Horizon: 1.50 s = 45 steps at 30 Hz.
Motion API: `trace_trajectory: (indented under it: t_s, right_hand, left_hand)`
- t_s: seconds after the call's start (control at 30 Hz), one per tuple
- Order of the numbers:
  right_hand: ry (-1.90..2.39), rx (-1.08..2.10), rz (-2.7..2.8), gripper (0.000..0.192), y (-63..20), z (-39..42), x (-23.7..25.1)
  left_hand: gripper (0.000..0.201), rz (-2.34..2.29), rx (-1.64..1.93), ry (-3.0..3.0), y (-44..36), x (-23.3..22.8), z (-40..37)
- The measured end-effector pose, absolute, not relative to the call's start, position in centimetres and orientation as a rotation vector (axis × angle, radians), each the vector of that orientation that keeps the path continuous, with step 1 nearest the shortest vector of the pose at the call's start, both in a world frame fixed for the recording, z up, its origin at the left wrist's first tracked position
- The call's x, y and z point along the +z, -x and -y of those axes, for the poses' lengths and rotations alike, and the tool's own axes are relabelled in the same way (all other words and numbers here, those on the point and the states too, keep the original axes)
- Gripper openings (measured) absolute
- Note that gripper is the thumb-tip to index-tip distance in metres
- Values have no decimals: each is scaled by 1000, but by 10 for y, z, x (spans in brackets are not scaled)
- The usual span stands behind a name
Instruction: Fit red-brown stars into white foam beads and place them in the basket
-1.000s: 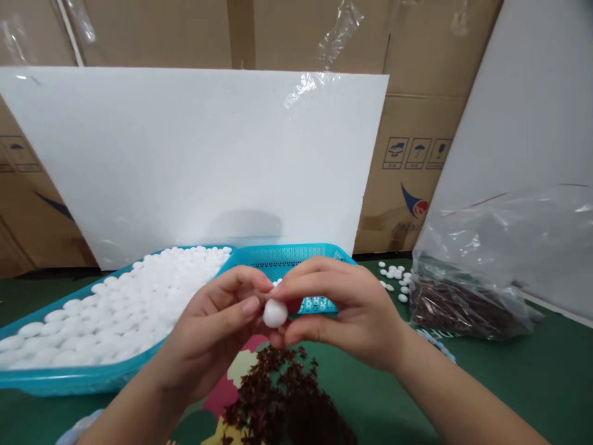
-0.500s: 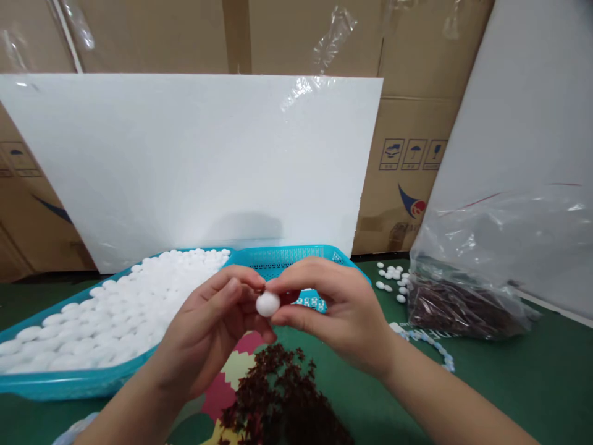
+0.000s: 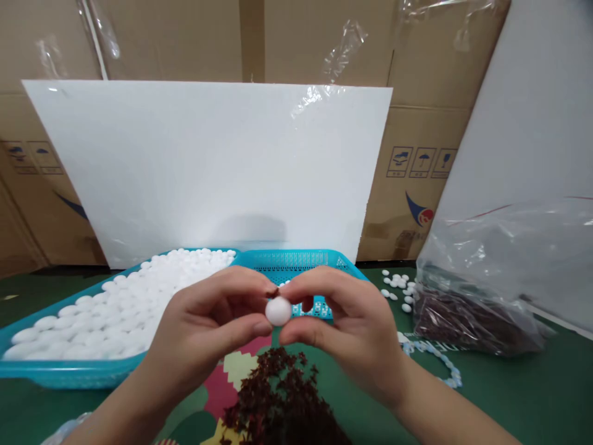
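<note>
A small white ball (image 3: 278, 311) is held up between my two hands. My left hand (image 3: 204, 324) is closed in a pinch on its left side, thumb low and forefinger at the top. My right hand (image 3: 354, 324) pinches it from the right in the same way. A tiny dark brown piece (image 3: 275, 292) shows at the top of the ball, between the forefinger tips; its exact shape is hidden. Below the hands lies a heap of dark brown star-like pieces (image 3: 282, 402).
At left, a blue basket (image 3: 69, 374) holds many white oval balls (image 3: 102, 327). Behind my hands stands another blue basket (image 3: 296, 258). To the right are loose white balls (image 3: 396, 282), a clear bag of brown pieces (image 3: 472, 315) and a pale bead string (image 3: 440, 355).
My left hand has turned, its thumb and forefinger now against the ball's left side. The ball stays between both hands. The whole view has shifted slightly.
</note>
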State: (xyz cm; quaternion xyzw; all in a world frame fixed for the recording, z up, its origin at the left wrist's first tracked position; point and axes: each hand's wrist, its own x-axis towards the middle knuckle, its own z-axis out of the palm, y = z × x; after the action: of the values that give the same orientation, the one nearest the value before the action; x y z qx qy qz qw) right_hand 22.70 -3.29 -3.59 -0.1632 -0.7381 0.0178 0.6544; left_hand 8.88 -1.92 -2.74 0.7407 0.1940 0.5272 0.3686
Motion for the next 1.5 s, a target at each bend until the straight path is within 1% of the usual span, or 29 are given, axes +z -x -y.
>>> trace_trajectory:
  t_s: [0.13,0.2,0.3,0.37,0.4,0.43,0.47,0.57,0.67,0.77,0.87,0.93,1.07,1.17,1.33,1.4,1.5]
  right_hand:
    - [403,220,1706,13,-227,32,-38]
    - [377,214,1744,14,-227,29,-39]
    - [391,148,1792,8,-226,20,-42]
    - [602,143,1793,6,-227,9,-45]
    - [742,148,1783,6,-229,3,-48]
    - [880,151,1767,8,-231,-4,-51]
    - [989,152,1752,10,-234,-12,-55]
    - [1226,136,1726,14,-250,-34,-69]
    - [1429,104,1749,11,-266,-50,-81]
    - [1537,69,1826,15,-272,-53,-84]
    - [1529,22,1948,16,-264,-42,-75]
    - [1435,30,2121,20,-253,-30,-66]
    - [1082,236,2706,18,-233,-10,-62]
    - [967,331,2988,18,-226,-8,-71]
    - [1001,342,3105,11,-222,-13,-81]
    - [1031,325,3106,11,-221,-12,-80]
    - [1047,320,3112,13,-221,-10,-78]
  left_hand:
    - [15,-465,1377,-2022,-86,-29,18]
    - [15,-480,1378,-2122,-87,-28,17]
    - [11,-596,1343,-2330,-87,-23,11]
    - [11,-778,1323,-2434,-78,-20,1]
    - [14,-893,1330,-2455,-70,-19,-8]
    - [24,-1027,1362,-2436,-59,-20,-18]
    - [30,-1127,1458,-2414,-45,-22,-30]
    - [17,-1189,1487,-2388,3,-39,-67]
    - [24,-1183,1414,-2401,43,-66,-95]
    - [27,-1217,1367,-2417,64,-87,-105]
    - [25,-1342,1303,-2429,70,-93,-102]
    - [24,-1466,1234,-2425,67,-88,-97]
    - [20,-1762,1036,-2388,52,-73,-82]
    - [15,-1976,845,-2349,37,-61,-69]
    - [9,-2160,587,-2328,18,-45,-57]
    - [12,-2204,533,-2321,14,-39,-56]
    - [21,-2259,495,-2304,9,-31,-52]
